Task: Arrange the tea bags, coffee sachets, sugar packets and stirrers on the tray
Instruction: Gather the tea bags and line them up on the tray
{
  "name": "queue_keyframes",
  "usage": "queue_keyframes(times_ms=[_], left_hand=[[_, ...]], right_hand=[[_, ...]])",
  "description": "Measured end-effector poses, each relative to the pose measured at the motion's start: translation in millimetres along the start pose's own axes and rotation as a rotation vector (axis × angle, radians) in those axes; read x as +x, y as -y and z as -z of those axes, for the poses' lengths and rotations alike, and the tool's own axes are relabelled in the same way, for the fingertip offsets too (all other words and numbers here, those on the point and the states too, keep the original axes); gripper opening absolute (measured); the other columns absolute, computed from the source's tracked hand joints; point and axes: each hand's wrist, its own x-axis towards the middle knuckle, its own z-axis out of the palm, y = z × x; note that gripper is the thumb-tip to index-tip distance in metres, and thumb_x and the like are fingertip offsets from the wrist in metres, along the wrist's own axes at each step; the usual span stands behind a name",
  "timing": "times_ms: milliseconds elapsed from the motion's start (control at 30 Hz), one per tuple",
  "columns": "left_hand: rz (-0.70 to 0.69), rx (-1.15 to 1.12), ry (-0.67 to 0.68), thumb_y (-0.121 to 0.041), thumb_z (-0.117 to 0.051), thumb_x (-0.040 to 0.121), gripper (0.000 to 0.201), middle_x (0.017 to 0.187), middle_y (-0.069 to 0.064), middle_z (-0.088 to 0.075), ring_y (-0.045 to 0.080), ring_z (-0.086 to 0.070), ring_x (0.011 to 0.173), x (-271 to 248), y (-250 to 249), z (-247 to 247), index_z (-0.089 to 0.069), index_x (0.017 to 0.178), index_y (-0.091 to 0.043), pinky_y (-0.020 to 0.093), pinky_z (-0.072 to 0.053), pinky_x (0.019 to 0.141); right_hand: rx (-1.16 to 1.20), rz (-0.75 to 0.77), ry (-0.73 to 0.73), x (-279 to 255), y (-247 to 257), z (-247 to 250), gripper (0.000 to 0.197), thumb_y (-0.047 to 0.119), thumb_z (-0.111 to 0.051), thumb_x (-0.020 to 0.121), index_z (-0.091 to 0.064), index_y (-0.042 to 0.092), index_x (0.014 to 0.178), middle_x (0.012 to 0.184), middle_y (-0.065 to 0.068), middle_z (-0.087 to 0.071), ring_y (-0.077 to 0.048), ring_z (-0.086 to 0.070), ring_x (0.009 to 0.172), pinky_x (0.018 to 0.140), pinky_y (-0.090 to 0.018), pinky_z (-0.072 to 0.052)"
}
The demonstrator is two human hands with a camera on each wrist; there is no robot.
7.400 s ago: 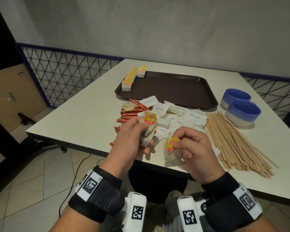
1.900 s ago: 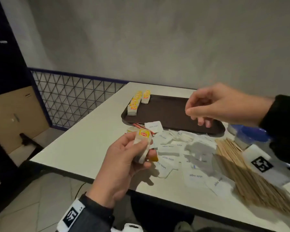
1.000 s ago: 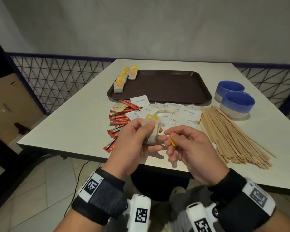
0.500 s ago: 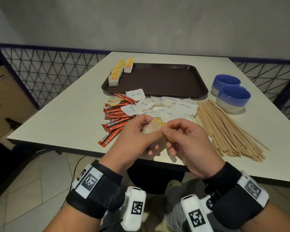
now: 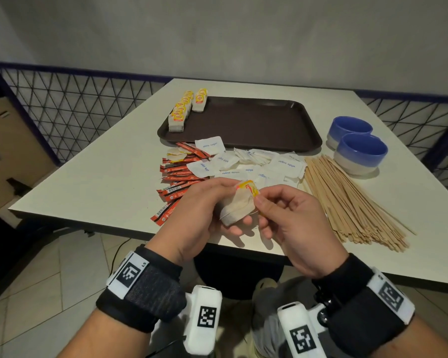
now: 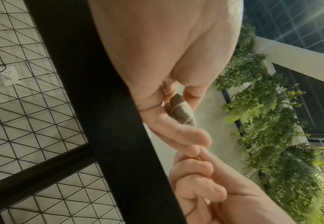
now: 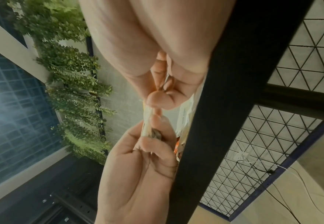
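From the head view, the left hand [image 5: 194,215] holds a tea bag [image 5: 237,206] over the near edge of the surface [image 5: 101,187], and the right hand [image 5: 290,223] pinches its yellow tag [image 5: 248,188]. A hard pull might tear the tag off. In the left wrist view, the bag could slip from those fingers [image 6: 178,136] and fall to the floor. In the right wrist view, the pinch looks small. The tray [image 5: 246,125] is well apart.

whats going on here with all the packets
A person is sorting drink supplies onto a brown tray. The left hand holds a tea bag while the right hand pinches its yellow tag. Only tea bags sit on the tray; coffee sachets, sugar packets and stirrers lie on the table.
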Motion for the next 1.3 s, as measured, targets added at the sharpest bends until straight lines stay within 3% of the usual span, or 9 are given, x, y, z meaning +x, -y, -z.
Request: queue_keyframes(times_ms=[167,333,533,600,800,933,1033,1100,1300], left_hand=[[0.023,-0.051,-0.005,-0.011,-0.06,0.102,0.026,0.096,0.02,-0.074,0.03,-0.074,0.068,-1.5,0.2,-1.4,-0.067,0.124,0.001,0.034,-0.062,0.051],[0.005,-0.079,-0.029,-0.021,-0.061,0.101,0.029,0.119,0.024,-0.068,0.029,-0.076,0.083,-0.9,0.2,-1.5,-0.07,0.119,0.0,0.033,-0.062,0.054],[-0.002,-0.21,-0.02,-0.006,-0.052,0.103,0.023,0.099,0.013,-0.074,0.017,-0.075,0.082,1.0,0.6,2.5,-0.068,0.114,0.008,0.033,-0.065,0.062],[0.009,-0.207,-0.011,-0.006,-0.051,0.104,0.025,0.098,0.014,-0.076,0.019,-0.076,0.083,1.3,0.6,3.0,-0.065,0.117,0.011,0.033,-0.065,0.065],[0.032,-0.19,-0.001,-0.017,-0.05,0.107,0.025,0.108,0.019,-0.076,0.032,-0.077,0.089,-0.7,-2.0,2.1,-0.066,0.113,0.001,0.033,-0.065,0.059],[0.029,-0.138,0.035,-0.032,-0.068,0.093,0.042,0.12,0.028,-0.071,0.04,-0.074,0.088,-3.8,-2.5,2.3,-0.066,0.123,-0.003,0.034,-0.064,0.057],[0.014,-0.095,0.028,-0.014,-0.077,0.085,0.043,0.112,0.023,-0.075,0.036,-0.076,0.082,-2.6,0.9,4.2,-0.063,0.125,-0.007,0.03,-0.063,0.057],[-0.012,-0.092,-0.006,-0.003,-0.075,0.087,0.042,0.106,0.017,-0.077,0.031,-0.076,0.075,-0.7,3.0,4.6,-0.061,0.127,-0.007,0.027,-0.061,0.051],[-0.059,-0.052,-0.013,0.0,-0.075,0.085,0.042,0.103,0.014,-0.078,0.026,-0.071,0.066,-0.9,3.7,4.4,-0.062,0.125,-0.008,0.027,-0.054,0.044]], right_hand=[[0.007,0.02,-0.032,-1.8,1.8,-2.3,0.013,-0.002,-0.067,0.092,-0.069,-0.002,0.104,0.068,-0.016,-0.059,-0.024,-0.047,0.051,0.044,-0.031,-0.041],[0.008,0.019,-0.041,-2.6,4.4,-2.7,0.021,0.0,-0.067,0.091,-0.069,0.003,0.112,0.072,-0.018,-0.056,-0.024,-0.047,0.054,0.046,-0.031,-0.041],[0.065,0.002,-0.039,-2.4,4.7,-0.9,0.018,-0.001,-0.065,0.092,-0.072,0.0,0.108,0.067,-0.016,-0.055,-0.024,-0.047,0.056,0.046,-0.027,-0.043],[0.074,0.003,-0.035,-3.5,6.3,-1.7,0.016,-0.001,-0.064,0.092,-0.073,0.0,0.106,0.073,-0.021,-0.056,-0.024,-0.047,0.056,0.047,-0.025,-0.044],[0.065,0.002,-0.046,-5.3,10.2,-2.7,0.018,-0.001,-0.062,0.094,-0.071,-0.002,0.108,0.087,-0.028,-0.06,-0.021,-0.052,0.058,0.048,-0.025,-0.046],[0.045,-0.001,-0.067,-4.4,9.6,-3.1,0.015,-0.001,-0.064,0.093,-0.071,-0.002,0.106,0.079,-0.024,-0.059,-0.022,-0.051,0.056,0.046,-0.026,-0.045],[0.04,-0.008,-0.077,-3.4,8.5,-3.8,0.015,0.001,-0.063,0.094,-0.07,-0.002,0.108,0.07,-0.017,-0.057,-0.024,-0.05,0.054,0.045,-0.028,-0.044],[0.075,-0.028,-0.071,-2.5,9.8,-3.2,0.017,0.0,-0.062,0.095,-0.069,-0.002,0.11,0.075,-0.014,-0.059,-0.024,-0.052,0.056,0.044,-0.028,-0.044],[0.179,-0.07,-0.045,-1.4,12.8,-0.9,0.039,-0.02,-0.045,0.088,-0.066,-0.005,0.117,0.085,-0.015,-0.059,-0.024,-0.055,0.066,0.054,-0.029,-0.045]])
